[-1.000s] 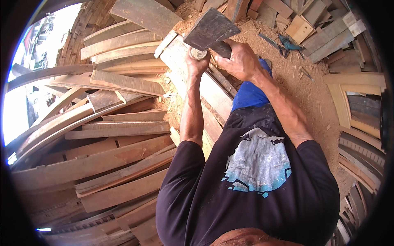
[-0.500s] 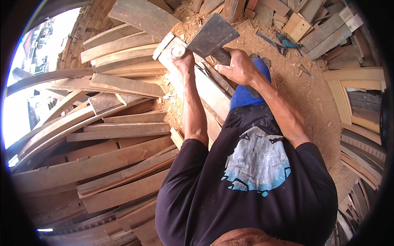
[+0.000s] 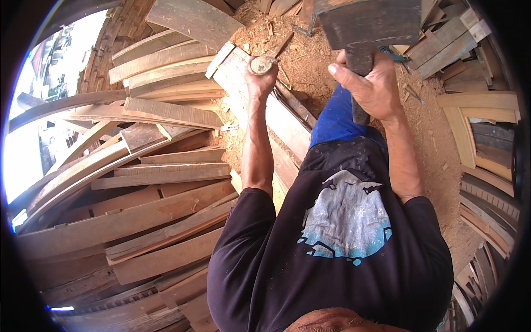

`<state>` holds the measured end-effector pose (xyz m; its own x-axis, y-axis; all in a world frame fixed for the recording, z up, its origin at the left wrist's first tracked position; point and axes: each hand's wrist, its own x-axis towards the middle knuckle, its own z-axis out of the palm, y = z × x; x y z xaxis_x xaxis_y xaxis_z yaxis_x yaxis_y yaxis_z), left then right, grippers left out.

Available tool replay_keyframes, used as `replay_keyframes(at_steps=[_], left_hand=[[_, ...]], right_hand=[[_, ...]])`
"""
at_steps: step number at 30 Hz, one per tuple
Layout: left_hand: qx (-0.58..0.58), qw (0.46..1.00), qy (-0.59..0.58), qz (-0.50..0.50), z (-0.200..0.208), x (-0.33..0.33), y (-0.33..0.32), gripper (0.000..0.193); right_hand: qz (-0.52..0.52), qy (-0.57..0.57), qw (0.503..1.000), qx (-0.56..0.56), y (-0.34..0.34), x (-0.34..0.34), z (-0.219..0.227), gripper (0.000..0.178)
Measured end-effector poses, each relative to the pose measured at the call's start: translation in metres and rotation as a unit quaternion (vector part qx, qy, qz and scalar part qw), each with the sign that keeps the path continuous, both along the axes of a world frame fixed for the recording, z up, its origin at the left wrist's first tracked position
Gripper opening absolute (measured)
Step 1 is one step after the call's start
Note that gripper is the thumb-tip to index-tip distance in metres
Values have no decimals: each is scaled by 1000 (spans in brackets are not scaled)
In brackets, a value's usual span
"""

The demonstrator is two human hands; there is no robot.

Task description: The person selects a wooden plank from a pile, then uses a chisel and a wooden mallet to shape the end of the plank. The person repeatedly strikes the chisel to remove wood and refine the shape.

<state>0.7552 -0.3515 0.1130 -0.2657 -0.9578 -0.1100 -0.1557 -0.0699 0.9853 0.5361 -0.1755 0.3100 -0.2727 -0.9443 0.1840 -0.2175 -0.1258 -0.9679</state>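
My left hand (image 3: 260,83) is closed round the upright handle of a chisel (image 3: 261,66), whose round, worn wooden end faces up; its blade is hidden below. It stands over the right side of a long pale timber (image 3: 285,124). Raised at the right, my right hand (image 3: 376,86) grips the dark handle of a mallet (image 3: 368,25) with a broad, blocky head. The mallet head is apart from the chisel, cut off at the top of the picture. A small wooden strip (image 3: 220,59) lies across the timber's far end.
Curved and straight boards (image 3: 166,171) are piled along the left. More offcuts (image 3: 442,52) lie at the far right, beside stacked curved pieces (image 3: 481,105). Sawdust and chips (image 3: 426,133) cover the floor. A teal power tool (image 3: 395,55) is partly hidden behind my right hand.
My right hand has swung the mallet up and to the right, away from the chisel. My left hand and the chisel have shifted slightly right.
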Motion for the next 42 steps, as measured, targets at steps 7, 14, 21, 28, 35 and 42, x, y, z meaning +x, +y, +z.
replay_keyframes(at_steps=[7,14,21,28,35,42], left_hand=[[70,988,136,22,-9,-2,15,42],[-73,994,-73,-26,5,-7,29,32],[-114,993,-7,-41,19,-6,49,34],[-158,986,3,-54,17,1,53,36],[-51,970,170,166,-13,1,32,40],[-106,991,77,37,-24,5,-13,48]], right_hand=[[-58,16,995,-80,-3,-6,16,15],[-41,69,983,-165,-49,41,-30,14],[72,260,956,116,-40,39,-86,34],[70,293,945,130,-47,53,-89,34],[111,197,950,213,-27,44,-97,44],[65,40,996,51,-12,34,-62,33]])
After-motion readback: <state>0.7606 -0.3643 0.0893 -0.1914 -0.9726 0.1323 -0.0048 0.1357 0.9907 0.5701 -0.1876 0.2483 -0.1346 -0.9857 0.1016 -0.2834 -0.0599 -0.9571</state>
